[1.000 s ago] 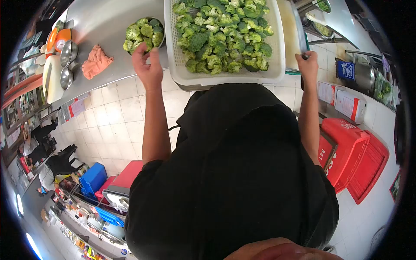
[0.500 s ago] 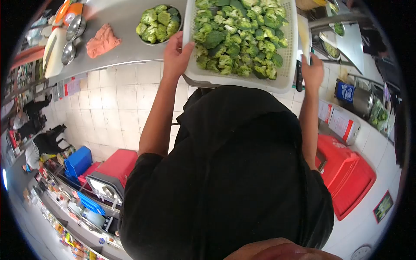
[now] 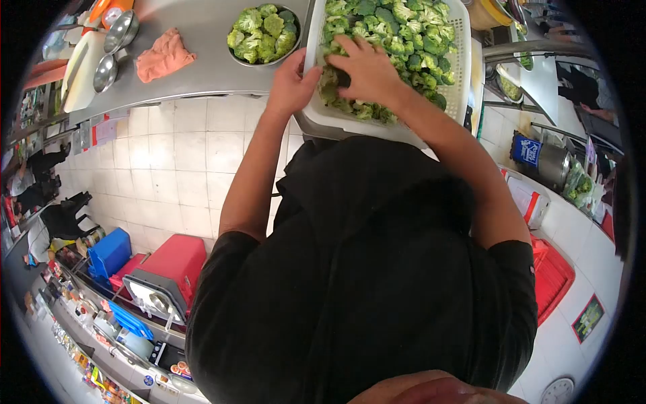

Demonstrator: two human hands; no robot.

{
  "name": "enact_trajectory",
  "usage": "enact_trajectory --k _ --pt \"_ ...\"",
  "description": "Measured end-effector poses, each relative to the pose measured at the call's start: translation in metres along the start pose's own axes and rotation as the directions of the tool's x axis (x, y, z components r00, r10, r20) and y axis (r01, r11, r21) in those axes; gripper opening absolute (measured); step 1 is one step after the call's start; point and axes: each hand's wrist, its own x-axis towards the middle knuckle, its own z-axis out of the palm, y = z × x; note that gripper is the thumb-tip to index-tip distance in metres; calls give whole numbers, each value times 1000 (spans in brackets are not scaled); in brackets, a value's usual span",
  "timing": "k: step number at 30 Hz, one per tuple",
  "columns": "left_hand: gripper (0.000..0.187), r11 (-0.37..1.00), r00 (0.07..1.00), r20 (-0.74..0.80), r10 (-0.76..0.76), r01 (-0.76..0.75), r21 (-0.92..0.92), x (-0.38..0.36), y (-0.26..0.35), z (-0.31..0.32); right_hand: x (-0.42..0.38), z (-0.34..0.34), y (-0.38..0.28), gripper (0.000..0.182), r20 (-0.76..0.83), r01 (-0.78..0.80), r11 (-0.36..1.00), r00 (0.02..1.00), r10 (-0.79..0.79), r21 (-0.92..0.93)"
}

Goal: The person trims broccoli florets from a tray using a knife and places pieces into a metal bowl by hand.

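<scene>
A white perforated plastic basket (image 3: 463, 67) full of cut broccoli florets (image 3: 404, 40) sits on the counter in front of me. My left hand (image 3: 295, 86) is at its left side, fingers curled against the wall and thumb by the rim. Reaching into the basket, my right hand (image 3: 369, 73) lies on the florets near the front left, fingers spread and pointing left. Left of the basket stands a metal bowl (image 3: 264, 64) heaped with broccoli (image 3: 264, 34). A black knife handle (image 3: 468, 118) shows partly beside the basket's right wall.
On the steel counter (image 3: 208, 71) lie an orange cloth (image 3: 165, 56), two small metal bowls (image 3: 121, 31) and a white board (image 3: 82, 71). Red (image 3: 176, 266) and blue bins (image 3: 110, 252) stand behind me at left. A red container (image 3: 553, 279) is at right.
My right hand has moved left from beside the knife, outside the basket, onto the broccoli within. My left hand stays at the basket's left side. The view has shifted slightly.
</scene>
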Motion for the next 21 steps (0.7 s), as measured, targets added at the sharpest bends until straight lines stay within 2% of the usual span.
enact_trajectory --k 1,2,6,7,9,10,11,13,15,17,18,20,21 --pt "38 1000 1000 2 14 -14 23 2 -4 0 6 -3 7 54 8 2 1000 1000 -2 -4" --pt "39 998 1000 3 28 -28 49 4 -7 0 11 -6 14 50 83 -63 998 994 65 -30" --pt "39 992 998 8 55 -55 111 2 -7 -2 46 -32 61 45 125 -143 980 979 161 -136" --pt "39 996 998 -6 57 -56 69 4 -9 -2 51 -40 81 44 126 -158 975 976 178 -154" --pt "40 998 998 -29 57 -57 -19 6 -20 2 55 -56 135 69 262 -224 955 926 271 -197" --pt "40 998 998 -28 49 -50 -36 6 -21 2 57 -64 141 84 328 -254 942 890 317 -221" --pt "41 998 999 -31 42 -44 -54 6 -22 2 55 -62 140 68 202 -223 955 944 262 -197" --pt "42 995 999 -32 27 -30 -98 4 -25 4 45 -70 103 41 -49 -141 977 990 135 -158" --pt "44 990 999 -31 26 -30 -137 6 -27 4 33 -68 40 39 -8 -59 994 998 60 94" --pt "42 999 1000 -9 29 -30 -41 4 -18 1 18 -28 10 40 120 -29 991 993 13 130" --pt "41 1000 1000 -4 30 -30 10 6 -15 0 17 -10 7 40 123 -24 994 992 11 104" --pt "42 1000 1000 5 14 -14 3 4 -13 -2 12 16 -1 41 139 -15 998 990 6 69" --pt "42 1000 1000 7 10 -10 2 3 -12 -3 15 14 -5 41 196 -38 999 980 32 26"
